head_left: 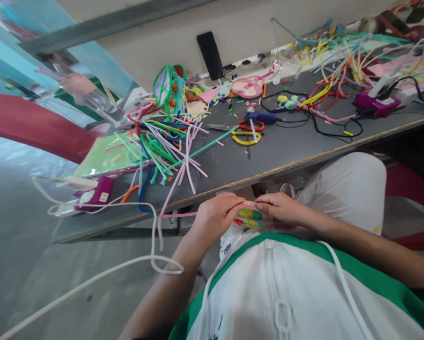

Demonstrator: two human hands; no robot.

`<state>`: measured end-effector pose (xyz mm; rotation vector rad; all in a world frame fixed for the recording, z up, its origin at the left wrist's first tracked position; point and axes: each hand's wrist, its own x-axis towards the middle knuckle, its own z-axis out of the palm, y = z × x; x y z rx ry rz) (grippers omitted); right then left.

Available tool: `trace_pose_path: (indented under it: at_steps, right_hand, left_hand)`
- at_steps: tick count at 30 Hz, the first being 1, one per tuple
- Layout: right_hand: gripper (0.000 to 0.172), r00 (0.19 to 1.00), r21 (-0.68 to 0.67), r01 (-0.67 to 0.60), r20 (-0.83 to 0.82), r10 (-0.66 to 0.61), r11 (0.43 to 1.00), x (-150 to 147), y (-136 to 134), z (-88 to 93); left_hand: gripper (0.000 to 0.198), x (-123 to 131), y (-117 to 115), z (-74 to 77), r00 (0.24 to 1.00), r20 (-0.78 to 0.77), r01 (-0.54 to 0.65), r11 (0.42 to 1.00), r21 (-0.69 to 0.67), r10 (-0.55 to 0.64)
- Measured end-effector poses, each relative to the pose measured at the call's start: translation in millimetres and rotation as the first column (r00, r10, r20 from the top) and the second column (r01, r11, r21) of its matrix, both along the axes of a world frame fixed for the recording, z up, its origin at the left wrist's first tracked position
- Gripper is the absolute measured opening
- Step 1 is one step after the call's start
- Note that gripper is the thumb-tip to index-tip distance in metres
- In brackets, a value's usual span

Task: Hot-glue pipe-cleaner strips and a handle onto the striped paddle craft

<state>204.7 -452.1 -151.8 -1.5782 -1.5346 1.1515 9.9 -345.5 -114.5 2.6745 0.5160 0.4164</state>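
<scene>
Close to my lap, a pink-edged pipe-cleaner craft piece (249, 214) with yellow, green and red parts is held between both hands. My left hand (216, 213) pinches its left end, fingers bent over the rim. From that hand a pink pipe cleaner (179, 215) sticks out to the left. The fingers of my right hand (280, 208) close on the right end of the piece, thumb along its upper edge. Part of the craft piece is hidden under the fingers and by my shirt.
On the grey table (283, 151) lie loose pipe cleaners (162, 146), scissors (250, 125), a blue glue gun (263, 117) and a purple power socket (377, 103). A black phone (211, 55) leans at the back. A white cable (91, 283) crosses the lower left. A red chair (38, 123) stands left.
</scene>
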Motion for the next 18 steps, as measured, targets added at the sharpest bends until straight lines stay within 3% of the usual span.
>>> trace_pose_path:
  at_steps: [4, 9, 14, 18]
  right_hand:
    - [0.038, 1.000, 0.014, -0.001, -0.016, 0.001, 1.000, -0.2, -0.3, -1.1]
    - [0.049, 0.997, -0.005, -0.042, -0.070, 0.042, 0.999, 1.8, -2.1, 0.1]
    - [0.049, 0.992, -0.030, -0.057, -0.112, 0.054, 0.998, 1.1, -2.3, 6.8]
    - [0.044, 0.998, -0.032, -0.043, -0.050, 0.041, 0.999, 1.3, -2.0, 7.0]
  left_hand:
    - [0.023, 1.2, -6.3, -8.7, 0.995, 0.072, -0.069, 0.994, -0.079, 0.075]
    - [0.021, 2.1, -11.6, -8.6, 0.987, 0.084, -0.129, 0.984, -0.123, 0.140]
    - [0.018, 3.4, -12.1, -7.1, 0.986, 0.085, -0.137, 0.985, -0.106, 0.147]
    - [0.017, 4.0, -11.3, -6.2, 0.986, 0.078, -0.134, 0.981, -0.139, 0.146]
